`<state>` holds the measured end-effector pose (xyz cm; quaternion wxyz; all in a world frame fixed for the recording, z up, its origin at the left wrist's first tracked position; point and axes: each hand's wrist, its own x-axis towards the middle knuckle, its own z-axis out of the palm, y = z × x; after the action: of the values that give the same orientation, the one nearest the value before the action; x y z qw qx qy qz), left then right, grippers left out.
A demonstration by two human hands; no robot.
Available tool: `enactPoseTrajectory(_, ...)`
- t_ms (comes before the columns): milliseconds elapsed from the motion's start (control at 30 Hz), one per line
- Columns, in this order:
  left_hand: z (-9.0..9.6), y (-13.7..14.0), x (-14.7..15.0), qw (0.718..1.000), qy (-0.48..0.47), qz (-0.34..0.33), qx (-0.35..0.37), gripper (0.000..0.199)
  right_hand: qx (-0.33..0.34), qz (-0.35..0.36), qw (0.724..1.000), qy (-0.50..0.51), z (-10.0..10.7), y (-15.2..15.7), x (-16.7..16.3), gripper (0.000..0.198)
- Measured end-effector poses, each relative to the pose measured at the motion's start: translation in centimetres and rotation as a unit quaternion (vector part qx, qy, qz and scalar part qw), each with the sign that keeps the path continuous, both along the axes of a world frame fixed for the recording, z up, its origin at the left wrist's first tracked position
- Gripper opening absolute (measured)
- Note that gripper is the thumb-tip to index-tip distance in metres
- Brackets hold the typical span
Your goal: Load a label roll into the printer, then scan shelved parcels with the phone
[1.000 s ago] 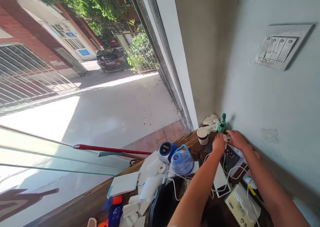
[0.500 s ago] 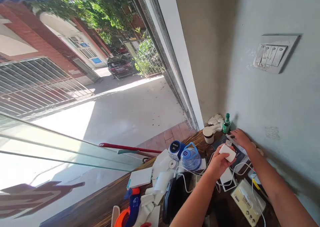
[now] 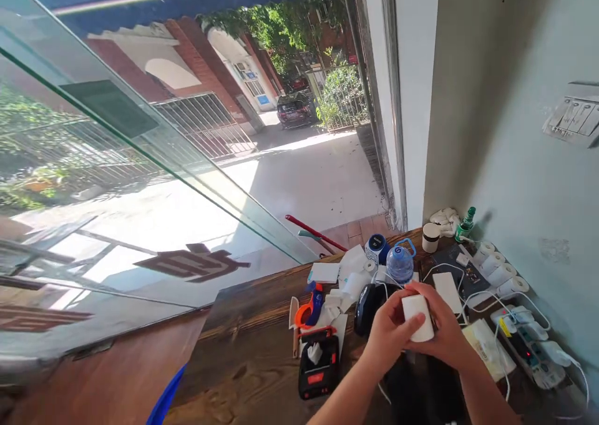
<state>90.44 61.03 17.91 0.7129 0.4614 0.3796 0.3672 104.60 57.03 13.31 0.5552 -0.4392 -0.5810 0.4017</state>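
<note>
Drawn together since half a second ago, over the table [image 3: 253, 362], my left hand [image 3: 389, 330] grips the white block [image 3: 417, 306], thumb across its face; my right hand [image 3: 445, 330] curls around its right side, away from the wall [image 3: 538, 188].

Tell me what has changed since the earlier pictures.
The left hand and right hand have drawn back from beside the green bottle, toward the wearer. The left, already holding the white block half a second ago, keeps it; the right has come from near the wall and holds it too. The bottle and pale cup stayed put.
</note>
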Motion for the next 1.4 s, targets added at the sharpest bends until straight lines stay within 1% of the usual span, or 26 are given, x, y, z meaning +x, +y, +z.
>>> enactPoseTrajectory(67,0.2,-1.3,-1.8,0.999,0.007,0.036,0.039,0.068,-0.018,0.003,0.998,0.065,0.3,-0.9,-1.8,0.097)
enactPoseTrajectory(100,0.2,-1.9,-2.8,0.995,0.014,0.060,0.083,0.065,-0.027,0.003,0.995,0.093,0.4,-1.3,-2.6,0.102)
enactPoseTrajectory(133,0.3,-2.4,-4.0,0.985,0.028,0.081,0.152,0.059,-0.036,0.010,0.992,0.117,0.4,-1.7,-3.4,0.105)
enactPoseTrajectory(167,0.3,-2.9,-5.3,0.964,0.048,0.099,0.244,0.049,-0.050,0.031,0.988,0.140,0.4,-2.2,-4.3,0.104)
enactPoseTrajectory(200,0.4,-3.4,-6.5,0.929,0.073,0.113,0.345,0.038,-0.068,0.064,0.982,0.165,0.5,-2.7,-5.3,0.100)
enactPoseTrajectory(233,0.5,-3.9,-7.8,0.884,0.099,0.120,0.442,0.029,-0.087,0.100,0.972,0.192,0.5,-3.2,-6.4,0.092)
enactPoseTrajectory(267,0.7,-4.4,-9.1,0.835,0.125,0.123,0.522,0.023,-0.103,0.130,0.962,0.219,0.7,-3.7,-7.5,0.083)
enactPoseTrajectory(300,0.9,-4.9,-10.4,0.790,0.153,0.125,0.580,0.021,-0.112,0.152,0.952,0.242,0.8,-4.1,-8.7,0.074)
enactPoseTrajectory(333,1.1,-5.5,-11.6,0.755,0.185,0.126,0.617,0.021,-0.115,0.162,0.945,0.258,1.0,-4.5,-9.9,0.069)
enactPoseTrajectory(367,1.3,-6.1,-12.9,0.732,0.217,0.127,0.633,0.022,-0.113,0.162,0.943,0.269,1.1,-4.8,-11.0,0.065)
enactPoseTrajectory(400,1.6,-6.7,-14.1,0.725,0.244,0.124,0.632,0.025,-0.110,0.158,0.943,0.273,1.3,-5.1,-12.1,0.064)
enactPoseTrajectory(433,1.8,-7.3,-15.3,0.734,0.260,0.116,0.616,0.031,-0.106,0.152,0.944,0.272,1.5,-5.4,-13.1,0.065)
enactPoseTrajectory(467,2.1,-7.9,-16.5,0.756,0.265,0.107,0.588,0.039,-0.103,0.148,0.946,0.270,1.7,-5.6,-14.0,0.067)
enactPoseTrajectory(533,2.5,-9.1,-18.9,0.811,0.244,0.099,0.523,0.054,-0.105,0.147,0.946,0.271,2.3,-6.3,-16.0,0.072)
enactPoseTrajectory(567,2.7,-9.7,-20.2,0.830,0.228,0.100,0.499,0.057,-0.107,0.150,0.944,0.275,2.7,-6.7,-17.0,0.074)
enactPoseTrajectory(600,2.8,-10.3,-21.4,0.840,0.215,0.103,0.487,0.057,-0.109,0.154,0.941,0.281,3.0,-7.1,-18.2,0.074)
enactPoseTrajectory(667,3.0,-11.6,-24.0,0.838,0.206,0.116,0.491,0.049,-0.109,0.156,0.936,0.295,3.7,-8.3,-20.9,0.071)
enactPoseTrajectory(800,3.5,-14.1,-28.7,0.803,0.221,0.144,0.534,0.038,-0.112,0.160,0.930,0.313,4.2,-10.7,-26.5,0.068)
enactPoseTrajectory(867,3.7,-15.3,-30.7,0.796,0.213,0.149,0.547,0.035,-0.126,0.162,0.922,0.330,4.0,-11.9,-28.9,0.059)
enactPoseTrajectory(900,3.8,-15.9,-31.6,0.802,0.204,0.151,0.541,0.033,-0.131,0.158,0.919,0.337,3.8,-12.4,-30.0,0.052)
enactPoseTrajectory(967,3.8,-16.9,-33.1,0.825,0.187,0.160,0.509,0.026,-0.133,0.145,0.918,0.344,3.3,-13.3,-32.0,0.039)
enactPoseTrajectory(1033,3.7,-17.6,-34.3,0.845,0.173,0.180,0.473,0.020,-0.124,0.128,0.923,0.341,2.8,-14.1,-33.9,0.032)
enactPoseTrajectory(1100,3.5,-18.1,-35.4,0.854,0.150,0.201,0.455,0.016,-0.112,0.109,0.928,0.338,2.4,-14.7,-35.7,0.030)
enactPoseTrajectory(1200,3.4,-18.6,-37.0,0.873,0.125,0.212,0.422,0.011,-0.095,0.085,0.935,0.330,1.9,-15.4,-37.9,0.032)
enactPoseTrajectory(1300,3.3,-18.9,-38.5,0.891,0.120,0.211,0.383,0.014,-0.080,0.066,0.941,0.322,1.8,-15.8,-39.6,0.035)
enactPoseTrajectory(1400,3.1,-19.2,-39.6,0.901,0.106,0.212,0.362,0.014,-0.068,0.048,0.945,0.317,2.1,-16.2,-40.9,0.034)
